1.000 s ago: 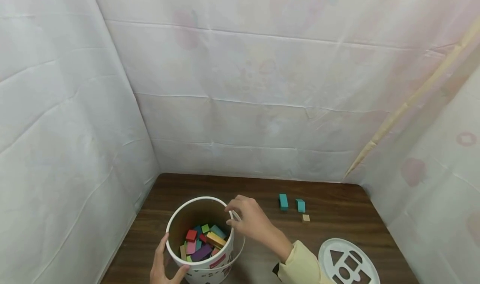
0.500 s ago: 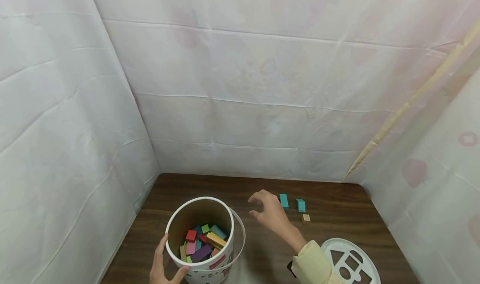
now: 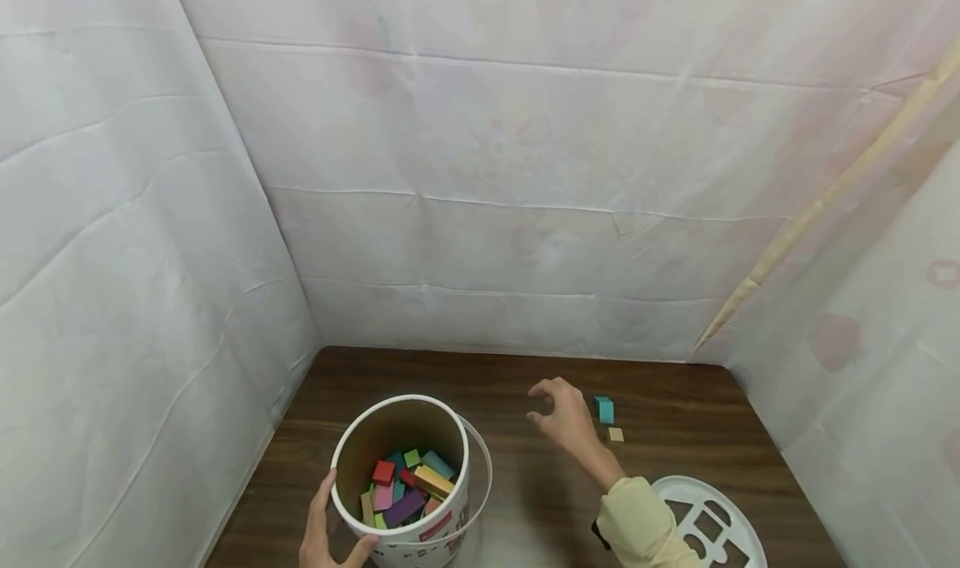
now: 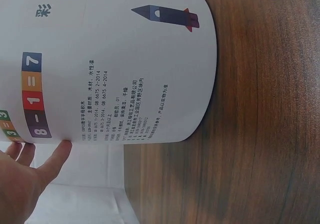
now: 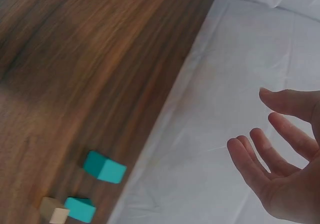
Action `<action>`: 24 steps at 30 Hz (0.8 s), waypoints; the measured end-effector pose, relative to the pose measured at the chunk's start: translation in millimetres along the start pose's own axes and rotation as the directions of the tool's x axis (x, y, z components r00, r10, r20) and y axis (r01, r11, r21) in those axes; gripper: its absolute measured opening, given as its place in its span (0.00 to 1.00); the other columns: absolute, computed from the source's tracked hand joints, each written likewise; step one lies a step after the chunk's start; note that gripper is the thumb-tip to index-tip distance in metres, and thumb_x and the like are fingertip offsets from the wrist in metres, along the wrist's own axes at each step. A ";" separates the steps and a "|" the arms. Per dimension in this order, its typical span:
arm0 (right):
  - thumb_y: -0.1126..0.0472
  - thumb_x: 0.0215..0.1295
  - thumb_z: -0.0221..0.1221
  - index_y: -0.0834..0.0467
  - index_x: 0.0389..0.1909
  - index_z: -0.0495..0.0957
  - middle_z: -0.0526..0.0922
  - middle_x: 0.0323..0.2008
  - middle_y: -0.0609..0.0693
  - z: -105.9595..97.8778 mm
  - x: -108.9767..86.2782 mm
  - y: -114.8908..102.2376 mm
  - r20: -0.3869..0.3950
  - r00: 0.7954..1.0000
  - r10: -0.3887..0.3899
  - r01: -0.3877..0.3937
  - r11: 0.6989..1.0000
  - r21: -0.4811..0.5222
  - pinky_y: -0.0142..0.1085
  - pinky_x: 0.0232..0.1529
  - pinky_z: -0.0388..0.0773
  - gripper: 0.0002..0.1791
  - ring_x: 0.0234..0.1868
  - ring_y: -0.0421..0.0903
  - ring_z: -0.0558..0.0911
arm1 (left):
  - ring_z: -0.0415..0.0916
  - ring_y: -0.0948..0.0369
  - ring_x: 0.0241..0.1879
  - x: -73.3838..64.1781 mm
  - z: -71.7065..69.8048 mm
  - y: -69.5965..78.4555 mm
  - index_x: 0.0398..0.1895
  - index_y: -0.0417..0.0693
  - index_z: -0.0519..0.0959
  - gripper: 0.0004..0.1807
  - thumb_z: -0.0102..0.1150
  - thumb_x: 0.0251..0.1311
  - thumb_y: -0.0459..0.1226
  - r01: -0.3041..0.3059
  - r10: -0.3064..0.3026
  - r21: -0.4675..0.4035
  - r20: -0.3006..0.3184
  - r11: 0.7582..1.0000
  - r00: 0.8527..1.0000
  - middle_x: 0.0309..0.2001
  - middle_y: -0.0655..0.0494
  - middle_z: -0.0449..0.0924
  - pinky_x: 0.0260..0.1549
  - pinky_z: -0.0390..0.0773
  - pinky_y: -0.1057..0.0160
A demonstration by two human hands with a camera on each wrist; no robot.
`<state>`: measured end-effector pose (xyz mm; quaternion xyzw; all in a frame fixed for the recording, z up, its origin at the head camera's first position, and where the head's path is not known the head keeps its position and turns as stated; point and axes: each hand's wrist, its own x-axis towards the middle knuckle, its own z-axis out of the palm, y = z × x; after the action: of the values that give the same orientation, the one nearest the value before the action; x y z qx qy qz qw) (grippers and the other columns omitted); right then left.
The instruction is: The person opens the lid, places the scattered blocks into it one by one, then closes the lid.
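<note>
A white bucket (image 3: 416, 547) of colored building blocks (image 3: 405, 505) stands at the table's front left. My left hand (image 3: 321, 535) rests against its near left side, fairly straight fingers and thumb spread along the wall just under the rim. The left wrist view shows fingertips touching the printed wall. My right hand (image 3: 567, 422) hovers over the table right of the bucket, holding nothing, with fingers and thumb apart. Closest to it are a teal block (image 5: 106, 168), mostly hidden behind the hand in the head view, another teal block (image 3: 604, 410) and a plain wooden block (image 3: 616, 435).
The bucket's handle (image 3: 489, 476) hangs out on its right side. A white lid (image 3: 738, 526) with shaped cut-outs lies at the table's right front, partly behind the right sleeve (image 3: 645, 522). White sheeting (image 3: 480, 251) encloses the brown table (image 3: 480, 368) at the back and sides.
My right hand has moved from the bucket's right rim rightward to the loose blocks, and now covers most of one teal block. The left hand has stayed on the bucket.
</note>
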<state>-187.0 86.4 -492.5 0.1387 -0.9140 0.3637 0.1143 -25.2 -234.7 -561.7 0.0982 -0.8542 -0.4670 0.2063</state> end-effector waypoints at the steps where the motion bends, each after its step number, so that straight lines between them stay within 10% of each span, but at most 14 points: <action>1: 0.69 0.44 0.72 0.56 0.35 0.82 0.79 0.35 0.51 0.5 0.2 3.6 0.000 1.000 0.011 -0.011 1.000 0.000 0.41 0.33 0.82 0.16 0.37 0.53 0.78 | 0.53 0.81 0.57 0.1 -0.2 0.4 0.73 0.62 0.52 0.57 0.77 0.40 0.35 -0.001 0.001 -0.002 -0.001 1.000 1.000 0.66 0.47 0.60 0.47 0.82 0.48; 9: 0.68 0.47 0.71 0.58 0.38 0.82 0.79 0.40 0.56 7.2 0.4 35.5 -0.008 0.993 0.114 -0.114 0.993 -0.016 0.45 0.36 0.83 0.15 0.39 0.54 0.78 | 0.63 0.48 0.60 0.4 -2.1 1.5 0.73 0.61 0.51 0.56 0.76 0.42 0.35 0.006 -0.005 -0.029 0.027 1.000 1.000 0.67 0.45 0.58 0.49 0.81 0.44; 24: 0.66 0.51 0.68 0.61 0.42 0.81 0.77 0.43 0.61 26.8 11.7 84.7 -0.077 0.976 0.204 -0.212 0.971 -0.110 0.42 0.25 0.79 0.16 0.32 0.52 0.76 | 0.62 0.48 0.60 -0.7 -2.1 5.0 0.73 0.61 0.51 0.55 0.76 0.43 0.37 0.018 -0.017 -0.037 0.037 0.999 0.999 0.66 0.46 0.58 0.50 0.81 0.46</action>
<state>-229.3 124.8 -561.5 0.0233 -0.9390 0.3238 0.1135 -23.5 -233.3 -556.8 0.0933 -0.8482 -0.4863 0.1882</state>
